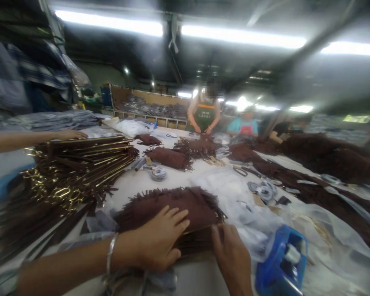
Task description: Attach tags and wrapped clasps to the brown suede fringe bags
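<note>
A dark brown fringed bag (185, 205) lies on the white table before me, with a thin gold line, perhaps a zip, along its near edge. My left hand (160, 236), a silver bracelet at its wrist, rests on the bag with fingers spread. At the bag's right end my right hand (231, 250) has its fingers curled around the near corner; exactly what lies between them is partly hidden. To the left is a big pile of brown straps with gold buckles (64, 193). Clear plastic wrapping (231, 201) spreads just right of the bag.
A blue plastic container (283, 263) stands at the near right. Another person's hand (70, 134) reaches over the strap pile. More brown fringed bags (169, 157) lie farther back. A co-worker in a green apron (205, 117) stands across the table. Brown material (329, 158) is heaped at right.
</note>
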{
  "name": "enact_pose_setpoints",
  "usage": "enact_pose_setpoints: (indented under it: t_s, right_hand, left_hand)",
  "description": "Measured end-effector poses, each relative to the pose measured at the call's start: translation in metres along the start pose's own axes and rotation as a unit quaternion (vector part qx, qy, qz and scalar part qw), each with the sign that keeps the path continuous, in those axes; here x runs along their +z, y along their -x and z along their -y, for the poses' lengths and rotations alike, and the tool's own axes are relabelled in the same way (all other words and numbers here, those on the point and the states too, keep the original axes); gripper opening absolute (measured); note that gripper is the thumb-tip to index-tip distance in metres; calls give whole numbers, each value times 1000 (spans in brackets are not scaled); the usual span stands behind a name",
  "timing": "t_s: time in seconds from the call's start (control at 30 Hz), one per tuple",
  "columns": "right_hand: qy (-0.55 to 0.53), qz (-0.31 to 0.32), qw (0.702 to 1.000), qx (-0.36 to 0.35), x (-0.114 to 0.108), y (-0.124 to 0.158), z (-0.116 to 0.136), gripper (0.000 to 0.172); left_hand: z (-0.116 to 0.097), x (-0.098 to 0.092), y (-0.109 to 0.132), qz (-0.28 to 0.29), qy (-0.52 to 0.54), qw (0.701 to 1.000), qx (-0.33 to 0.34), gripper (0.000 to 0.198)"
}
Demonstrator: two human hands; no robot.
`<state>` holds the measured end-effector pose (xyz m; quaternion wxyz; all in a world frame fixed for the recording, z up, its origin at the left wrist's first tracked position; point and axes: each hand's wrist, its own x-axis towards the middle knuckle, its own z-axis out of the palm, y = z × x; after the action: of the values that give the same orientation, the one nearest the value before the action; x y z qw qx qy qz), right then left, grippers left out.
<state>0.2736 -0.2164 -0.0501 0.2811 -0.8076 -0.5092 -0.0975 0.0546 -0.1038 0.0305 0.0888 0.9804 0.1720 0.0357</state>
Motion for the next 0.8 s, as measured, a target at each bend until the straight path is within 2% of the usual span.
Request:
enact_pose_setpoints:
  t_s: [0.1, 0.23, 0.37, 0.47, 0.53, 0.63, 0.8]
  right_hand:
    - [-10, 18, 1000, 4, 0, -3, -4, 27]
    - [-22, 26, 999, -2, 1, -3, -7, 26]
    - [-7, 25, 1000, -8, 3, -2, -8, 24]
    - [-6, 35, 999, -4, 4, -2, -10, 24]
    - [-12, 41, 999, -5, 4, -2, -11, 23]
    - [-16, 40, 999, -9, 5, -2, -12, 24]
    - [-21, 42, 999, -17, 5, 0, -12, 23]
  left_hand:
    - [7, 17, 32, 14, -66, 995, -77, 76]
    - [16, 34, 27, 4, -131, 989, -74, 77]
    - [9, 26, 16, -25, -147, 977, -153, 57]
    - [3, 13, 25, -66, -67, 983, -156, 43]
    - [2, 8, 36, -80, -16, 986, -144, 51]
    - [-2, 9, 50, -62, -2, 986, -156, 64]
    - [-13, 20, 52, -38, -5, 986, -160, 80]
